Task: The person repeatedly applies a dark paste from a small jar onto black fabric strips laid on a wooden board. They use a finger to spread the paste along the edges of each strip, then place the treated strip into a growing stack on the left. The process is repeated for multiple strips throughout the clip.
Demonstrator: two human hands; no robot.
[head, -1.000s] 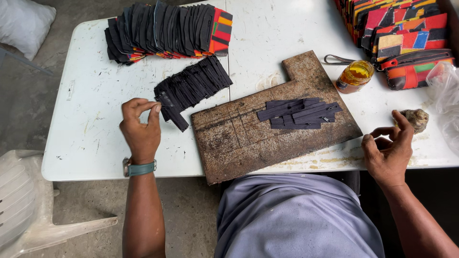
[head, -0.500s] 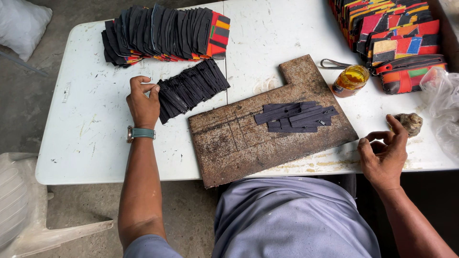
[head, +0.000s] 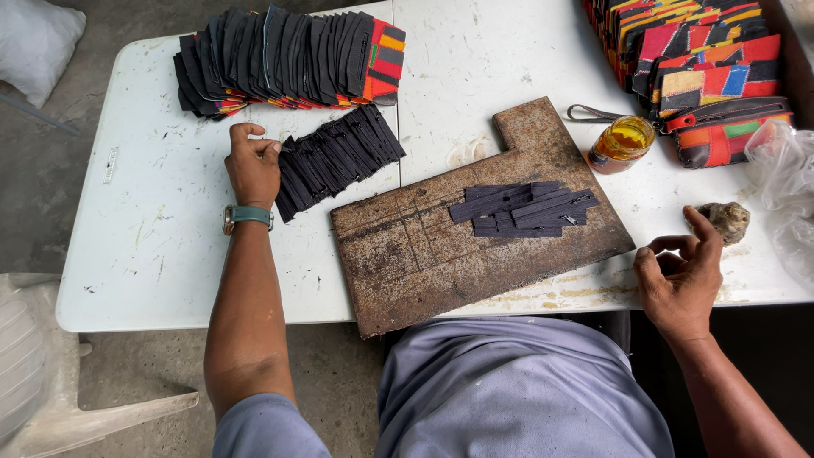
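Teal wristwatch (head: 248, 215), grey-blue short-sleeved shirt (head: 517, 390)

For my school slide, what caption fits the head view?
Left hand touches a row of black strips; right hand rests nearby.

small pale label strip (head: 111, 164) – table's left side, clear plastic bag (head: 784, 195) – right edge

At two o'clock the stack of colourful pouches (head: 695, 51) runs off the top edge. At three, a clear plastic bag (head: 788, 195) is cut by the right edge. At eight, a white plastic chair (head: 51, 373) leaves the frame. The left hand (head: 253, 165) hides its own fingertips against the row of black strips (head: 339, 157).
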